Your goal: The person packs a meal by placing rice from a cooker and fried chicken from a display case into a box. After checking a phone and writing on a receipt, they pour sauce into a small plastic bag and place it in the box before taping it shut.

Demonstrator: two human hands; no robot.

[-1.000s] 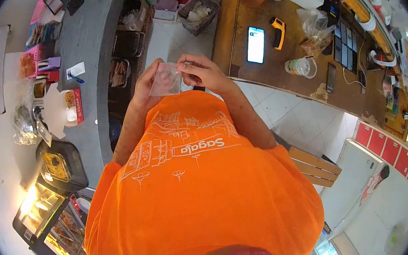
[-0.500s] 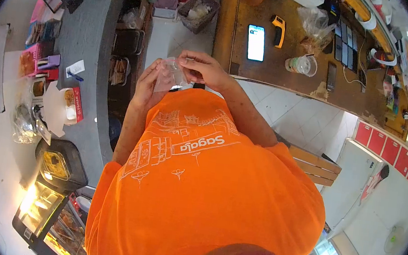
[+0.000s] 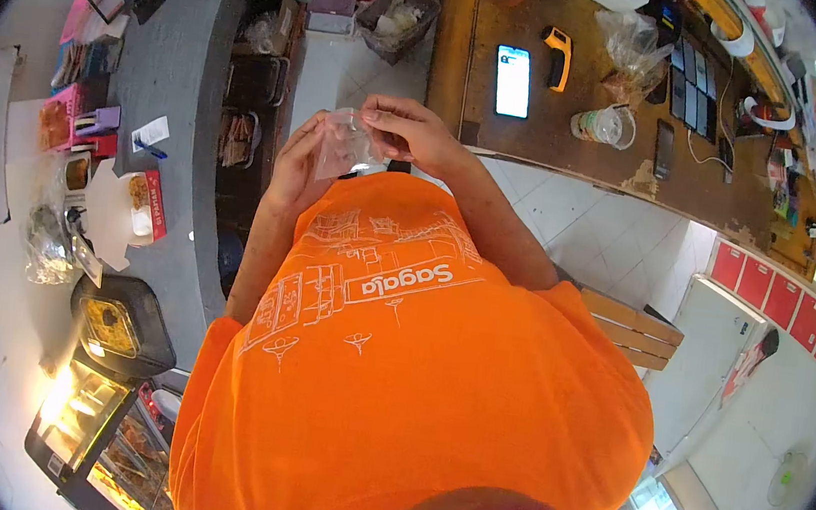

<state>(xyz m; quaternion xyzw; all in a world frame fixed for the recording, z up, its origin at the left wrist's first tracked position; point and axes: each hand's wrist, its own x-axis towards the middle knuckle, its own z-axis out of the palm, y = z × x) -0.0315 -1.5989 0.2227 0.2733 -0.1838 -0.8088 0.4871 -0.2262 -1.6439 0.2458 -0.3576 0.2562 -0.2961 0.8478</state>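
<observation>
A small clear plastic bag (image 3: 344,150) is stretched between my two hands in front of my orange shirt (image 3: 416,357). My left hand (image 3: 295,164) has its fingers closed on the bag's left edge. On the other side my right hand (image 3: 412,135) pinches the bag's upper right corner between thumb and fingers. The bag is thin and see-through, and I make out no contents in it.
To the right, a wooden table (image 3: 561,147) bears a lit phone (image 3: 513,81), a yellow-black infrared thermometer (image 3: 555,58) and a plastic cup (image 3: 604,127). On the left, a grey counter (image 3: 184,58) carries an open food box (image 3: 145,207). A waste basket (image 3: 395,22) stands ahead.
The bag has turned and spread flatter toward me. Both hands keep their hold on it, with the right hand shifted slightly upward.
</observation>
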